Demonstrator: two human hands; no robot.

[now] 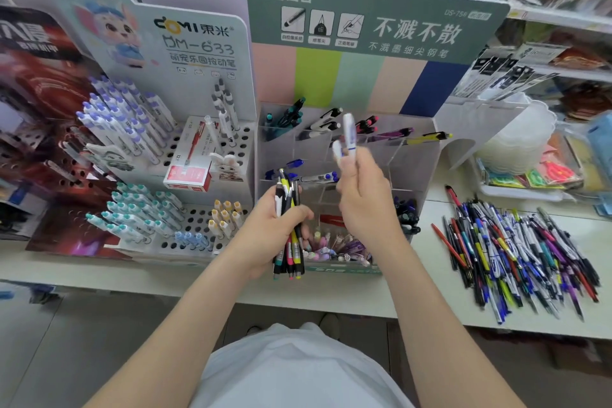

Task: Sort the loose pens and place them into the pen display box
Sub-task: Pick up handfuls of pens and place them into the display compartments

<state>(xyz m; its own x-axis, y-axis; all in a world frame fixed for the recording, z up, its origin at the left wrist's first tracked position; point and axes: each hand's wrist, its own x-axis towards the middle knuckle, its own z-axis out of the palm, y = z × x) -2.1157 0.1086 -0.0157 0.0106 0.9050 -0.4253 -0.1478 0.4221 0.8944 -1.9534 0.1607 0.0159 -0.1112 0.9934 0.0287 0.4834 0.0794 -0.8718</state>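
Observation:
A clear, compartmented pen display box (427,156) with a green header stands at the middle of the counter; its upper cells hold a few pens each. My left hand (268,235) grips a bundle of mixed pens (289,242) upright in front of the box. My right hand (364,195) is raised over the box's middle cells and pinches two white pens with blue bands (347,137), their tips pointing up. A large heap of loose pens (520,252) lies on the counter to the right.
A white display stand (198,142) with holes holds rows of pens to the left of the box, along with a red and white pen carton (192,159). Stacked clear trays (516,142) stand at the right rear. Shelves of stationery run behind.

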